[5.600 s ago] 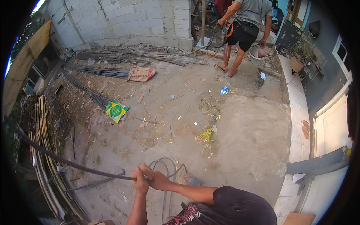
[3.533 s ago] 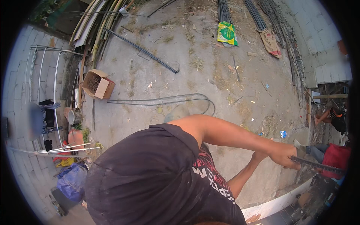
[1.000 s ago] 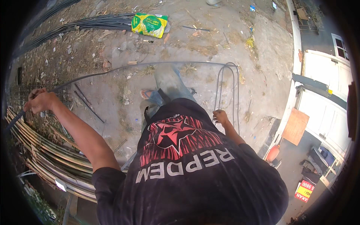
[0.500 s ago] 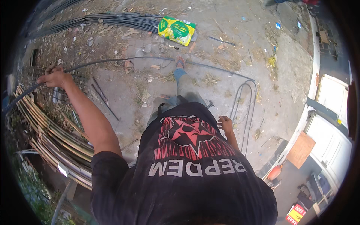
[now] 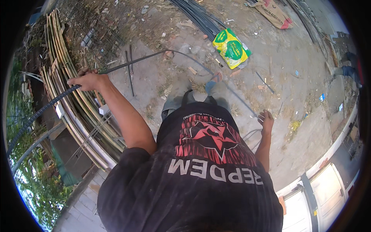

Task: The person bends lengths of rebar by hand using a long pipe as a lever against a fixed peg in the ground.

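Observation:
My left hand (image 5: 89,80) is closed around a long, dark ribbed steel bar (image 5: 135,61), holding it up at the left. One end of the bar runs past my hand to the left rim; the rest arches down to the ground by my foot (image 5: 215,79) and on toward the right. Whether the foot presses on the bar I cannot tell. Low at my right side, my right hand (image 5: 266,120) has its fingers loosely bent and apart, with nothing in them. It is nearest to the bar's ground stretch, where a bent loop (image 5: 252,133) shows partly behind my arm.
Long poles (image 5: 73,110) are stacked at the left. Ahead lie a bundle of steel bars (image 5: 193,17), a yellow-green bag (image 5: 232,48) and a brown sack (image 5: 272,14). Two short rods (image 5: 130,73) lie on the ground. Another person (image 5: 349,69) stands at the right edge.
My view has swung to the left, so the bag and bundle appear farther right. My left hand still grips the bar. My right hand appears higher and farther out from my shirt.

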Tool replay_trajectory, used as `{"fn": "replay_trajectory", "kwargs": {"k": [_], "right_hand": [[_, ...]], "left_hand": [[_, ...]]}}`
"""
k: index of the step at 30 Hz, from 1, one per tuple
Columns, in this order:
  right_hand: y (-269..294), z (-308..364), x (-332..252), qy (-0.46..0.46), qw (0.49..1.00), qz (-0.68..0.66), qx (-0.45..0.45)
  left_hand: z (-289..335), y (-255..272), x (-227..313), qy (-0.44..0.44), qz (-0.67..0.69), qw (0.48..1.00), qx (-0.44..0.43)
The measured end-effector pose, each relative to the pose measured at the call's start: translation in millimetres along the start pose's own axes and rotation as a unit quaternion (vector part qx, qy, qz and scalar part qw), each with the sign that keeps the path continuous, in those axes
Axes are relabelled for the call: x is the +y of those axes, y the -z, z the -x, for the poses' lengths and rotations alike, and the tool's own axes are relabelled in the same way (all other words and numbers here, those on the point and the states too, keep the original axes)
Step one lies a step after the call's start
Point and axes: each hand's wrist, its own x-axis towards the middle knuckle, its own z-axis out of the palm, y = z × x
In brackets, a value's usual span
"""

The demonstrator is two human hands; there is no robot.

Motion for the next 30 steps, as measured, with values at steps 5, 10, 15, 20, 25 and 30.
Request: {"fn": "replay_trajectory", "kwargs": {"k": [5, 10, 15, 20, 25, 30], "right_hand": [[-2.7, -44.8, -66.6, 0.031, 0.999, -0.010, 0.029], [-54.9, -32.2, -80.9, -0.008, 0.999, 0.038, -0.005], [-102.2, 9.8, -51.2, -0.088, 0.994, 0.061, 0.001], [-133.0, 55.7, -64.6, -0.133, 0.972, 0.193, -0.030], [-127.3, 79.6, -136.2, -0.069, 0.979, 0.186, 0.038], [-95.3, 133.8, -154.3, -0.162, 0.954, 0.198, 0.155]], "left_hand": [[-14.9, -31.4, -14.7, -0.012, -0.040, 0.998, -0.045], [-71.0, -103.2, -30.0, -0.035, -0.003, 0.999, 0.021], [-172.7, -155.9, -86.0, 0.011, -0.056, 0.998, 0.035], [-262.1, -224.4, -171.2, 0.050, -0.115, 0.992, 0.024], [-380.3, -294.2, -264.8, 0.095, -0.205, 0.971, 0.077], [-361.9, -307.5, -284.4, 0.055, -0.128, 0.989, -0.039]]}}
